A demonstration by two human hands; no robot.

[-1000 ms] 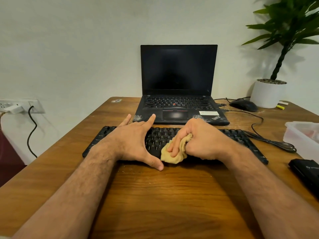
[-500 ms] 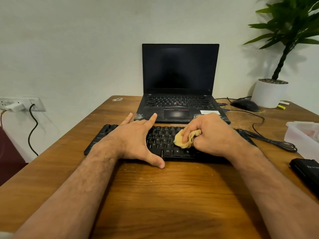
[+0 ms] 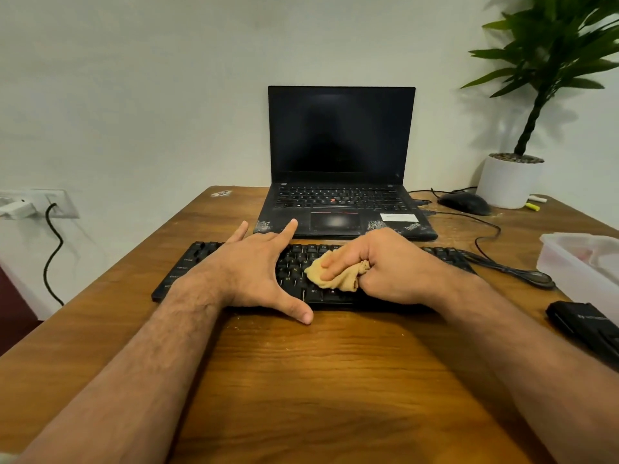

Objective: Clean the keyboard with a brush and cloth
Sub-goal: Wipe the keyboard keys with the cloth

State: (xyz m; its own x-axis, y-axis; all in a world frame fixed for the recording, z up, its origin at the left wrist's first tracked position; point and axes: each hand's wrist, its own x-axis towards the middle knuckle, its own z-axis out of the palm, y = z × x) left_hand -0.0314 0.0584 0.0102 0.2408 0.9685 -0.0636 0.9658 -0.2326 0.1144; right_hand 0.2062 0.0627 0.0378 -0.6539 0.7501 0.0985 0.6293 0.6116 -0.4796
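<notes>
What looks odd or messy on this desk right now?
Pale crumbs speckle the wooden table just in front of the keyboard. The laptop has whitish scuffed patches on both front palm-rest corners. Otherwise nothing looks spilled or tipped.

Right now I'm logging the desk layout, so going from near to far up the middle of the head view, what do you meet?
Bare wooden table → black keyboard, with the tan cloth on its keys → laptop → white wall.

wooden table (image 3: 301,380), keyboard (image 3: 187,269), laptop (image 3: 341,209), mouse (image 3: 464,203)
</notes>
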